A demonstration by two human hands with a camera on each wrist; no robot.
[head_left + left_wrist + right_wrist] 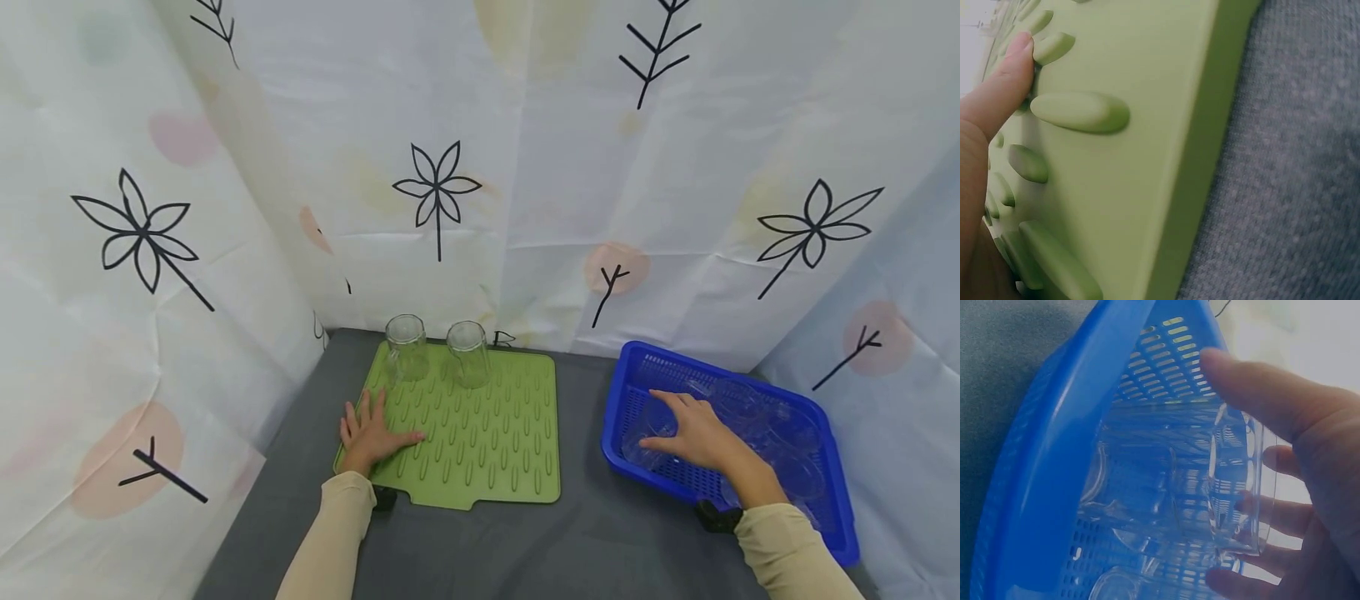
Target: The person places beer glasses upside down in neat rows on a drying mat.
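My left hand (371, 435) rests with spread fingers on the left side of a green drying mat (517, 417) with raised ridges. Its thumb (1013, 78) lies along the ridges in the left wrist view. At the mat's back edge stand two clear glass mugs, one at the corner (407, 350) and another to its right (469, 357). Over a blue slotted basket (622, 400) is my right hand (697, 433), thumb and fingers apart. In the right wrist view they are spread around the rim end of a clear glass (1160, 469); whether they touch it is unclear.
More clear glasses (795, 458) lie in the basket, their outlines hard to separate. Mat and basket sit on a dark grey cloth-covered table (577, 533), with grey surface between them. A patterned white curtain (540, 208) encloses the back and sides.
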